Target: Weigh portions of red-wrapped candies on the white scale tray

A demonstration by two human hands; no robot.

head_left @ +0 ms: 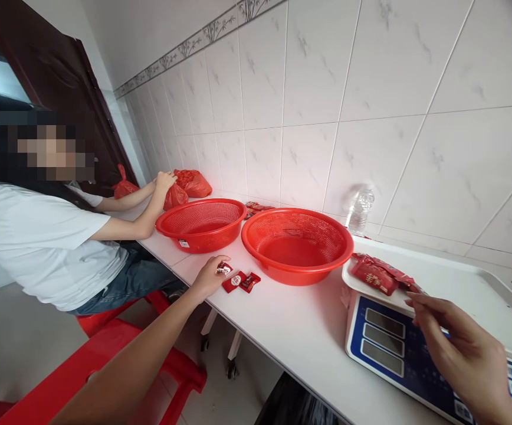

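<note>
My left hand (209, 276) reaches out to the table edge, fingers pinched on a small red candy packet (224, 268). Two more red packets (240, 281) lie just right of it, in front of the nearer red basket (295, 274). My right hand (459, 348) hovers over the blue-faced scale (386, 339), fingers loosely curled, fingertips near the edge of the white scale tray (450, 277). Several red packets (377, 274) lie on that tray's left end. Nothing shows between the right hand's fingers.
A second red basket (200, 224) stands further left. A clear plastic bottle (360, 211) stands against the tiled wall. A seated person in a white shirt (43, 242) handles red plastic bags (185, 186) at the table's far end. Red stools (118, 354) stand below.
</note>
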